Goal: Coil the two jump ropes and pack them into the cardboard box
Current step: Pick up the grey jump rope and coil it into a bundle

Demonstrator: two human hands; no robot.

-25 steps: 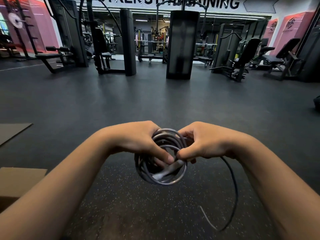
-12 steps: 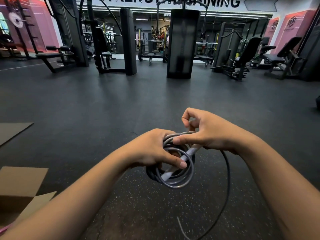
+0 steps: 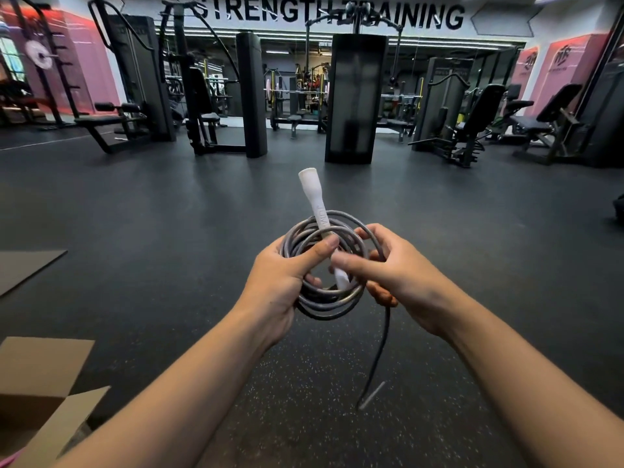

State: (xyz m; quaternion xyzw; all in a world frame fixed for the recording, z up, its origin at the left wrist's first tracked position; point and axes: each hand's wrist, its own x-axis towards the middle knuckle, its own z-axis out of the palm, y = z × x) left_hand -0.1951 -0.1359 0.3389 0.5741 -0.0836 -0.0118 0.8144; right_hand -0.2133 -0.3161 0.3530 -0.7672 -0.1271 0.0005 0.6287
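Observation:
A grey jump rope (image 3: 324,298) is wound into a tight round coil, held in front of me above the floor. My left hand (image 3: 287,278) grips the coil's left side, thumb pressed across the strands. A white handle (image 3: 315,204) passes through the coil and sticks up and away from me. My right hand (image 3: 388,268) pinches the handle's lower part and the coil's right side. A loose tail of rope (image 3: 378,359) hangs down from under my right hand, ending in a pale tip. The open cardboard box (image 3: 44,376) sits at the lower left.
Dark speckled rubber floor (image 3: 304,417) lies under my arms. A flat cardboard sheet (image 3: 27,265) lies on the floor at the left. Gym machines and benches (image 3: 354,96) stand along the far side of the room. A pink scrap shows at the box's bottom corner.
The coil has been raised and turned to face me. The white handle now pokes up through it. My right hand moved from on top of the coil to its right side.

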